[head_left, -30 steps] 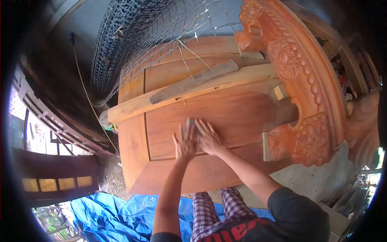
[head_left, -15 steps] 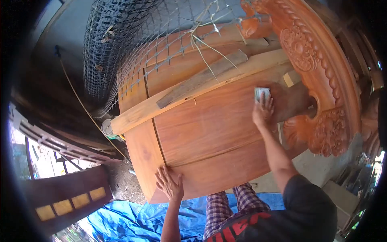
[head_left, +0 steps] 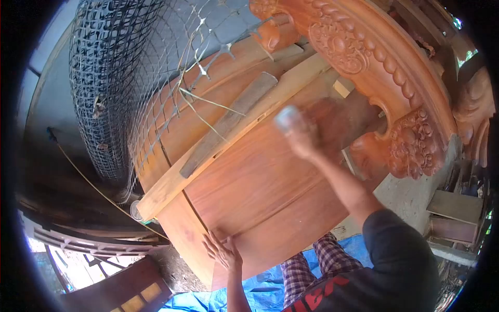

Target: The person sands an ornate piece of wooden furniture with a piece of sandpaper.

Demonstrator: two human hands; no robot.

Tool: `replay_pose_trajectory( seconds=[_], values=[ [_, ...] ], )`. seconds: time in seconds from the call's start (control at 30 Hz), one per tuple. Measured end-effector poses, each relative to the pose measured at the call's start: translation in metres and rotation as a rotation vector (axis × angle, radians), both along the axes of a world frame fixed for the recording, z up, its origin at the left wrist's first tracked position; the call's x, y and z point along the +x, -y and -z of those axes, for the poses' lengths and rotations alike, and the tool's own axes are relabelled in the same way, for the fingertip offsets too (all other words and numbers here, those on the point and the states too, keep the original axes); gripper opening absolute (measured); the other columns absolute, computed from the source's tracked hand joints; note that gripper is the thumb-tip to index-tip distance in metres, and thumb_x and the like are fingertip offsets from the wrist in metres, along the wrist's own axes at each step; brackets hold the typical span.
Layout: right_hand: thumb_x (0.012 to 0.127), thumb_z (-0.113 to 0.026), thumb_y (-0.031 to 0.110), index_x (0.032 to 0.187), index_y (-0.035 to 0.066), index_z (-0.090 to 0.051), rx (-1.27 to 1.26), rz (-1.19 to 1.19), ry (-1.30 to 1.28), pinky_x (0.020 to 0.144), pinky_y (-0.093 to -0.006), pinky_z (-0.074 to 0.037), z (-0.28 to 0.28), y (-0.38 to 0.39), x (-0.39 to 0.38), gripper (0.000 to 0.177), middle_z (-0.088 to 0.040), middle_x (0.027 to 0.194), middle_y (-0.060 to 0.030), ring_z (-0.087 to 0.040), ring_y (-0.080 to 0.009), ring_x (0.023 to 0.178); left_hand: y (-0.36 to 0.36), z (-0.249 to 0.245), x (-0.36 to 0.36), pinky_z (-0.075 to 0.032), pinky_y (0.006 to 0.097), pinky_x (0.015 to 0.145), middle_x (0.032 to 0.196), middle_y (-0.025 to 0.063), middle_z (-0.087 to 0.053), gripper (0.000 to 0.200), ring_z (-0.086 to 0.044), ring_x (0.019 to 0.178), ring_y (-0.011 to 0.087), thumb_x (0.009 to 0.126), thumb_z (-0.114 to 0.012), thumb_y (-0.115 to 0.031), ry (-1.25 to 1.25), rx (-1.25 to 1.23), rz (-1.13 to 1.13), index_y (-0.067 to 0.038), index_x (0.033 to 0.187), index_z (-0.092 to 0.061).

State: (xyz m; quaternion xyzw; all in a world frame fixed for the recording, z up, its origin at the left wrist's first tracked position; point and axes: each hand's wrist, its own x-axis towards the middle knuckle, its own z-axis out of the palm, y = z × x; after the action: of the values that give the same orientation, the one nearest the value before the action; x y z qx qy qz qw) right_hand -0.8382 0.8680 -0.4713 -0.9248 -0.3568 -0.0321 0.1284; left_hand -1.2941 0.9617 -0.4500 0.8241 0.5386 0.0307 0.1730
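A broad reddish-brown wooden panel (head_left: 244,187) with a framed border lies flat before me. My right hand (head_left: 302,136), blurred by motion, is closed on a small pale pad (head_left: 286,118) held against the panel's upper part. The pad's exact kind is too blurred to make out. My left hand (head_left: 224,250) rests with spread fingers on the lower left of the panel, beside the groove where the frame pieces meet. A long light wooden plank (head_left: 161,195) crosses the panel beyond my hands, and a grey-brown strip of wood (head_left: 228,125) lies along it.
Carved orange-brown woodwork (head_left: 364,62) curves along the right. A roll of black plastic mesh (head_left: 101,93) stands at the upper left, its loose end draping over the wood. Blue tarp (head_left: 260,291) covers the ground by my legs. Stacked boards (head_left: 452,208) sit far right.
My right hand has swept the pad leftward across the panel, away from the carved woodwork. My left hand stays on the panel near the groove. The camera view has turned and shifted.
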Motion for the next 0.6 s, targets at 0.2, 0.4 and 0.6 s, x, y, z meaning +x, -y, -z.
replay_pose_trajectory(
  seconds=[0.2,0.4,0.6],
  values=[
    [0.104,-0.039,0.035,0.156,0.008,-0.03,-0.035,0.636,-0.014,0.12,-0.0584,-0.016,0.01,0.047,0.048,0.059,-0.029,0.16,-0.021,-0.026,-0.0438,0.147,0.019,0.016,-0.016,-0.008,0.0597,0.119,0.166,0.0191,-0.015,0.079,-0.009,0.152,0.0428,0.099,-0.041,-0.057,-0.161,0.04,0.115,-0.007,0.159,-0.023],
    [0.093,-0.061,0.019,0.145,0.002,-0.043,0.185,-0.448,-0.228,0.115,-0.0618,-0.025,-0.016,0.078,-0.221,0.057,-0.034,0.149,-0.038,-0.033,-0.0532,0.141,0.021,0.025,-0.015,-0.01,0.061,0.118,0.167,0.0169,-0.013,0.081,-0.009,0.152,0.0431,0.1,-0.032,-0.064,-0.234,0.08,0.08,-0.01,0.159,-0.022],
    [0.095,-0.061,0.027,0.148,-0.001,-0.037,0.019,0.141,-0.055,0.116,-0.0605,-0.025,-0.025,0.122,-0.079,0.064,-0.029,0.151,-0.0385,-0.029,-0.0529,0.142,0.023,0.04,-0.016,-0.008,0.0604,0.119,0.167,0.0145,-0.013,0.084,-0.008,0.153,0.0397,0.099,-0.027,-0.069,-0.201,0.128,0.043,-0.012,0.161,-0.02]
  ],
)
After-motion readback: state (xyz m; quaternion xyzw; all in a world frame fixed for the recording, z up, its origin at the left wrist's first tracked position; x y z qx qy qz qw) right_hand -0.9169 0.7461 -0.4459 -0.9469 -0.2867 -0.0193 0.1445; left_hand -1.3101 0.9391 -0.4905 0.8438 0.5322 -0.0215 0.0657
